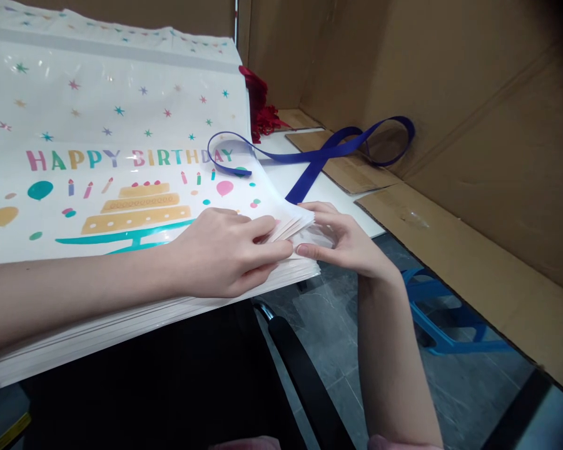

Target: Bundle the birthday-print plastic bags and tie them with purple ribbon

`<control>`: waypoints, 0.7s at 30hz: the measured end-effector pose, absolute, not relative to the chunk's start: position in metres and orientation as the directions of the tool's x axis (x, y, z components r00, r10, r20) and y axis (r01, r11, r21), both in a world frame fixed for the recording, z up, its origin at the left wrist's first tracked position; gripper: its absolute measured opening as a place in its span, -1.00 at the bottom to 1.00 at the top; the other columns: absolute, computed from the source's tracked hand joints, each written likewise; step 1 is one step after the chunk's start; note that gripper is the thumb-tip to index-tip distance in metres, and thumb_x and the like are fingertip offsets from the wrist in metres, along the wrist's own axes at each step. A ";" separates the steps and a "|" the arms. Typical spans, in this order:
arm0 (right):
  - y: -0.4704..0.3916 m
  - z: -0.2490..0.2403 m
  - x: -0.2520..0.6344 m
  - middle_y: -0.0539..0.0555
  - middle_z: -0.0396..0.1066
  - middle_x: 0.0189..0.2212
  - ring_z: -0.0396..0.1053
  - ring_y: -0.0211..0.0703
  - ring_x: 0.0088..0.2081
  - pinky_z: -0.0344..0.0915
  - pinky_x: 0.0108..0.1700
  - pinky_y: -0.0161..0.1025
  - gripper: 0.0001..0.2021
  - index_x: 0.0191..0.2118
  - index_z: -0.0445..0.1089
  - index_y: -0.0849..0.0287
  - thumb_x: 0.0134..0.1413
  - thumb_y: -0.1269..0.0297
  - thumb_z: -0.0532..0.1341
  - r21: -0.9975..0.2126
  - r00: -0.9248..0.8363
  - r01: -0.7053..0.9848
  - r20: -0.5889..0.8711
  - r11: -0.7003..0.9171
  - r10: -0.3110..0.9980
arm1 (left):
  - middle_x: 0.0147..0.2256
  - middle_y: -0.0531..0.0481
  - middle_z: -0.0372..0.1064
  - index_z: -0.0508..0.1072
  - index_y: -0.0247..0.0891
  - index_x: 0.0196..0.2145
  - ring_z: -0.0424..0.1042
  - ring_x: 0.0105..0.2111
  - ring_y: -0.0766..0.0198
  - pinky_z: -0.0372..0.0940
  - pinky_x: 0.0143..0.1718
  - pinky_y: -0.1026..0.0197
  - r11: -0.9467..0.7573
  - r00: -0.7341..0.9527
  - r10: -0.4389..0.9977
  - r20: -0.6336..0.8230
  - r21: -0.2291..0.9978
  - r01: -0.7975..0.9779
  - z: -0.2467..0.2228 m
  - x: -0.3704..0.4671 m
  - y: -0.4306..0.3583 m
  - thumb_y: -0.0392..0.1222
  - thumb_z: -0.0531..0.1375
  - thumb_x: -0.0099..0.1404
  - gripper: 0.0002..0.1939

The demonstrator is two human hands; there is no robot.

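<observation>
A thick stack of white plastic sheets (122, 125) lies in front of me, the top one printed "HAPPY BIRTHDAY" with a cake, candles, balloons and stars. My left hand (232, 250) rests on its near right part, fingers curled and pinching the lifted, fanned corner. At that same corner is my right hand (351, 237), its thumb and fingers around the loose, partly see-through sheet edges. How many sheets each hand holds is hidden. A dark blue ribbon (328, 153) loops over the stack's right edge, just beyond my right hand.
Red ribbon and tassels (263, 112) lie behind the stack's right side. Cardboard walls (431, 81) rise at the back and right, with a cardboard flap (469, 250) along the right. Below are a black chair armrest (300, 369) and a blue plastic stool (445, 325).
</observation>
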State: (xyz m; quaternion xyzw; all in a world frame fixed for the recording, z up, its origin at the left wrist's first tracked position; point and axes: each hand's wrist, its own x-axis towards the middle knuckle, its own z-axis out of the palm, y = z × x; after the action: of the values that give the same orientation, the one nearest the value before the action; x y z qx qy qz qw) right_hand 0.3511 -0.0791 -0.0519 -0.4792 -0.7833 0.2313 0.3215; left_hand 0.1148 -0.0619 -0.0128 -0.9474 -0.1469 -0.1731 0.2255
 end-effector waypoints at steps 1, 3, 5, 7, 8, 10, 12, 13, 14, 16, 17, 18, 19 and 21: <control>-0.079 -0.052 0.352 0.06 0.23 -0.03 0.19 -0.24 0.05 0.14 0.16 -0.24 -0.57 -0.17 0.39 0.18 -0.11 -0.02 0.26 -0.686 -0.334 0.584 0.285 0.435 0.898 | -0.43 0.09 0.21 0.32 -0.13 -0.18 0.11 -0.57 0.61 -0.20 -0.50 0.40 -0.854 0.898 0.202 0.391 -0.379 0.357 -0.013 0.115 -0.062 -0.09 -0.01 0.27 -0.78; -0.080 -0.052 0.354 0.08 0.22 -0.02 0.20 -0.26 0.05 0.15 0.16 -0.26 -0.57 -0.16 0.34 0.22 -0.09 0.01 0.26 -0.726 -0.338 0.535 0.284 0.432 0.897 | -0.43 0.09 0.22 0.32 -0.13 -0.16 0.11 -0.57 0.61 -0.18 -0.51 0.40 -0.851 0.899 0.206 0.386 -0.384 0.360 -0.012 0.115 -0.062 -0.11 -0.02 0.27 -0.77; -0.080 -0.052 0.355 0.09 0.21 -0.01 0.21 -0.25 0.05 0.17 0.15 -0.26 -0.58 -0.20 0.30 0.24 -0.11 0.03 0.27 -0.756 -0.346 0.500 0.274 0.424 0.897 | -0.42 0.09 0.22 0.31 -0.12 -0.14 0.12 -0.57 0.61 -0.17 -0.51 0.40 -0.847 0.900 0.214 0.380 -0.387 0.364 -0.012 0.114 -0.061 -0.11 -0.04 0.28 -0.76; -0.080 -0.051 0.356 0.10 0.21 -0.01 0.20 -0.23 0.06 0.17 0.15 -0.24 -0.58 -0.25 0.30 0.27 -0.14 0.02 0.29 -0.752 -0.357 0.505 0.263 0.423 0.896 | -0.41 0.09 0.22 0.29 -0.11 -0.10 0.13 -0.56 0.62 -0.14 -0.51 0.41 -0.843 0.902 0.223 0.370 -0.391 0.369 -0.012 0.114 -0.061 -0.11 -0.05 0.28 -0.73; -0.080 -0.050 0.356 0.10 0.21 -0.01 0.19 -0.21 0.07 0.17 0.15 -0.23 -0.58 -0.27 0.32 0.27 -0.15 0.01 0.29 -0.740 -0.365 0.521 0.259 0.426 0.894 | -0.40 0.09 0.22 0.27 -0.10 -0.07 0.13 -0.56 0.62 -0.13 -0.51 0.41 -0.842 0.903 0.229 0.363 -0.393 0.371 -0.012 0.113 -0.061 -0.12 -0.05 0.28 -0.72; -0.080 -0.049 0.356 0.10 0.19 0.01 0.17 -0.19 0.09 0.15 0.17 -0.21 -0.59 -0.28 0.36 0.26 -0.15 0.00 0.29 -0.708 -0.383 0.551 0.256 0.442 0.888 | -0.39 0.10 0.22 0.21 -0.06 0.00 0.13 -0.55 0.62 -0.10 -0.51 0.42 -0.839 0.904 0.235 0.357 -0.395 0.374 -0.012 0.113 -0.061 -0.12 -0.06 0.29 -0.68; -0.080 -0.048 0.355 0.08 0.18 0.03 0.16 -0.19 0.09 0.15 0.18 -0.19 -0.59 -0.23 0.40 0.23 -0.13 0.00 0.28 -0.677 -0.393 0.577 0.261 0.457 0.882 | -0.39 0.10 0.22 0.17 -0.02 0.03 0.13 -0.56 0.62 -0.09 -0.50 0.43 -0.838 0.903 0.228 0.365 -0.399 0.373 -0.012 0.112 -0.062 -0.11 -0.07 0.29 -0.66; -0.080 -0.048 0.355 0.07 0.18 0.03 0.16 -0.19 0.09 0.14 0.18 -0.18 -0.59 -0.20 0.41 0.20 -0.13 0.00 0.28 -0.664 -0.395 0.588 0.264 0.463 0.880 | -0.39 0.10 0.22 0.18 -0.01 0.02 0.12 -0.56 0.62 -0.10 -0.50 0.43 -0.838 0.903 0.223 0.368 -0.402 0.370 -0.012 0.113 -0.062 -0.11 -0.07 0.30 -0.67; -0.080 -0.048 0.354 0.06 0.19 0.03 0.16 -0.19 0.09 0.14 0.18 -0.18 -0.59 -0.18 0.42 0.18 -0.12 0.00 0.27 -0.654 -0.393 0.597 0.267 0.465 0.880 | -0.39 0.10 0.21 0.21 -0.02 -0.01 0.12 -0.56 0.62 -0.11 -0.50 0.42 -0.837 0.903 0.218 0.370 -0.404 0.368 -0.011 0.113 -0.062 -0.11 -0.06 0.29 -0.69; -0.080 -0.048 0.352 0.04 0.19 0.03 0.16 -0.20 0.10 0.14 0.18 -0.17 -0.61 -0.16 0.43 0.14 -0.08 0.01 0.25 -0.644 -0.384 0.610 0.269 0.461 0.883 | -0.40 0.10 0.21 0.28 -0.05 -0.10 0.10 -0.57 0.61 -0.14 -0.51 0.42 -0.837 0.903 0.214 0.372 -0.406 0.365 -0.011 0.113 -0.062 -0.12 -0.05 0.28 -0.75; -0.080 -0.048 0.351 0.03 0.19 0.03 0.16 -0.21 0.09 0.14 0.18 -0.17 -0.63 -0.16 0.44 0.12 -0.06 0.01 0.24 -0.642 -0.379 0.615 0.269 0.459 0.885 | -0.41 0.10 0.21 0.30 -0.07 -0.14 0.09 -0.58 0.61 -0.14 -0.51 0.42 -0.838 0.903 0.214 0.373 -0.404 0.366 -0.011 0.114 -0.062 -0.12 -0.03 0.27 -0.77; -0.080 -0.048 0.350 0.02 0.20 0.02 0.17 -0.21 0.09 0.14 0.18 -0.17 -0.64 -0.17 0.44 0.11 -0.05 0.01 0.23 -0.641 -0.373 0.618 0.271 0.455 0.887 | -0.41 0.10 0.20 0.32 -0.09 -0.16 0.08 -0.58 0.61 -0.14 -0.51 0.41 -0.840 0.901 0.213 0.376 -0.401 0.366 -0.011 0.114 -0.062 -0.12 -0.03 0.27 -0.78; -0.080 -0.049 0.350 0.02 0.20 0.01 0.17 -0.22 0.08 0.15 0.17 -0.17 -0.65 -0.18 0.45 0.11 -0.05 0.01 0.23 -0.642 -0.363 0.622 0.271 0.449 0.891 | -0.42 0.10 0.20 0.32 -0.10 -0.17 0.08 -0.58 0.61 -0.14 -0.52 0.41 -0.841 0.900 0.214 0.380 -0.397 0.368 -0.011 0.115 -0.062 -0.13 -0.03 0.26 -0.78; -0.080 -0.049 0.348 0.03 0.22 -0.01 0.19 -0.22 0.05 0.16 0.15 -0.18 -0.63 -0.19 0.45 0.13 -0.09 0.00 0.25 -0.651 -0.338 0.626 0.271 0.430 0.901 | -0.43 0.10 0.19 0.32 -0.11 -0.16 0.07 -0.59 0.62 -0.15 -0.52 0.40 -0.843 0.897 0.214 0.387 -0.391 0.370 -0.011 0.115 -0.062 -0.13 -0.03 0.26 -0.77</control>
State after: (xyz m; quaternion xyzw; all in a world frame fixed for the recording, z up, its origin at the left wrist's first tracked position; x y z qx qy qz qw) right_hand 0.3483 -0.0796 -0.0493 -0.4850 -0.7870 0.2228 0.3093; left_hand 0.1151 -0.0623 -0.0110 -0.9453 -0.1543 -0.1666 0.2342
